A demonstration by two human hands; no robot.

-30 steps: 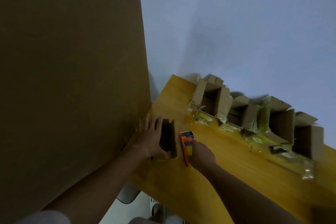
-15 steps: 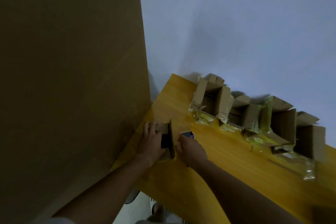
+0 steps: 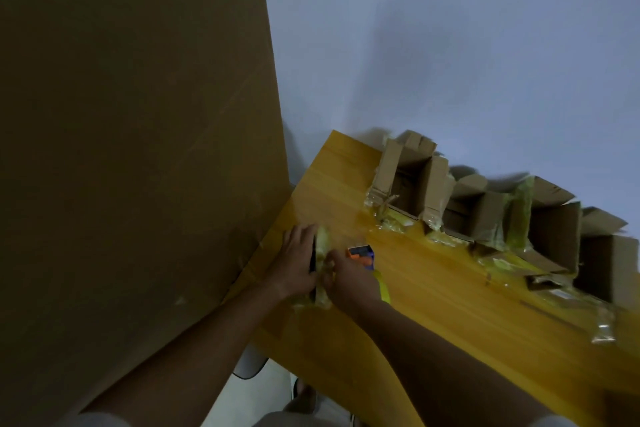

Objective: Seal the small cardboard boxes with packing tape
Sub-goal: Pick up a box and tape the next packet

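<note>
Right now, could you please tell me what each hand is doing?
Left hand: fingers straight, pressed flat on the small box.
Right hand: holds the tape dispenser, fingers on the taped box.

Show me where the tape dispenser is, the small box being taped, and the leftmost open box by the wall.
tape dispenser (image 3: 362, 253): head view, on its orange and blue body.
small box (image 3: 322, 253): head view, on its taped upper face between the hands.
leftmost open box (image 3: 410, 180): head view, on its inner wall.
</note>
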